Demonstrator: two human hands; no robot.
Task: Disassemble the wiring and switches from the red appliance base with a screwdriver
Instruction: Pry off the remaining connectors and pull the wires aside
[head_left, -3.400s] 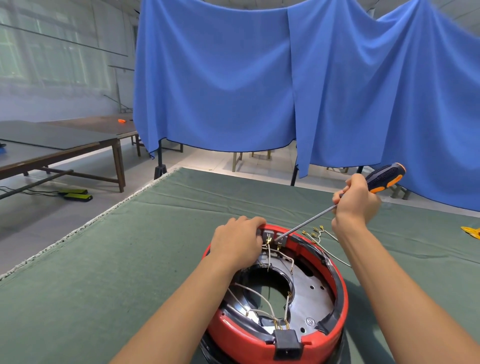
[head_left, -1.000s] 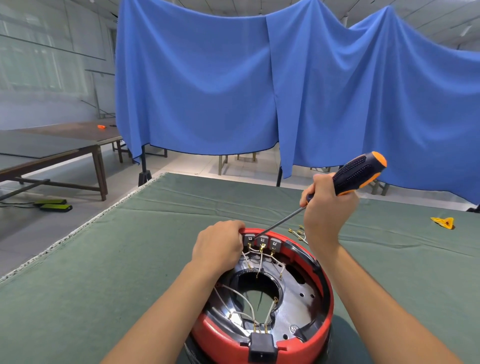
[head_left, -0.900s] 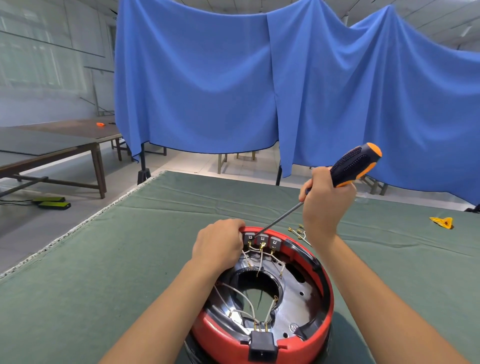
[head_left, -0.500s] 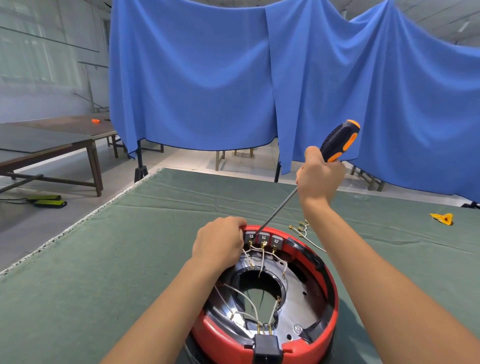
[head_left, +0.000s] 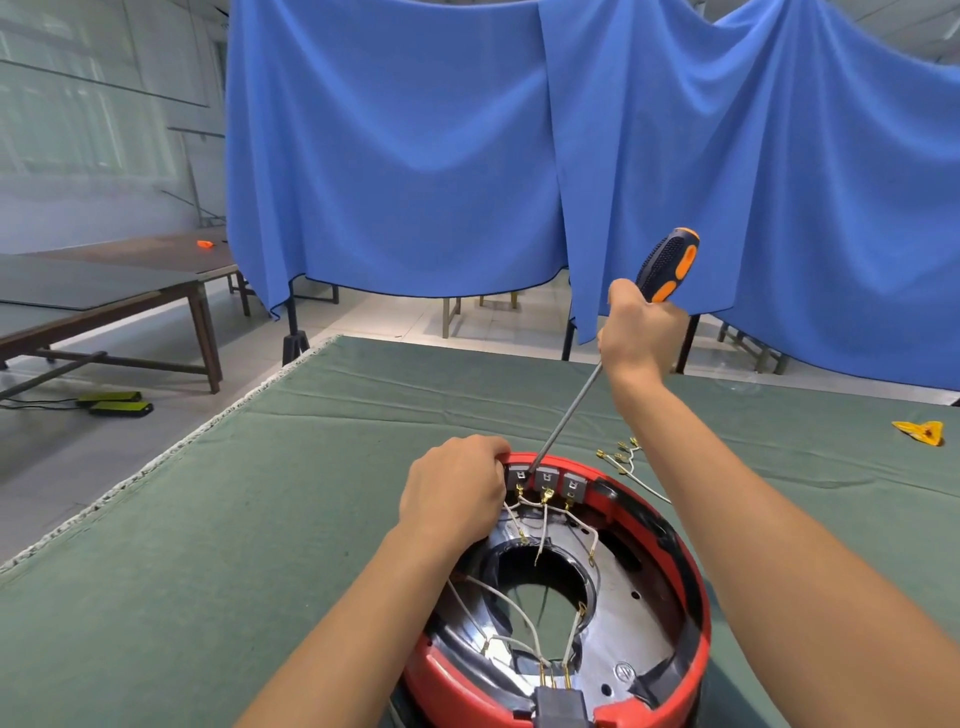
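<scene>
Your right hand (head_left: 641, 332) was fisted tight round screwdriver (head_left: 666, 267) handle, black-orange butt sticking up above knuckles. Shaft ran down-left from your fist; tip sat at leftmost of three switches (head_left: 545, 477) on far inner rim of red appliance base (head_left: 680, 566). Your left hand (head_left: 454, 493) curled over that rim just left of tip, fingers gripping edge. White wiring (head_left: 511, 613) looped inside base from switches toward black connector (head_left: 561, 706) at near rim. Loose wire bundle (head_left: 626, 460) lay on green cloth (head_left: 260, 519) beside base, under your right forearm.
</scene>
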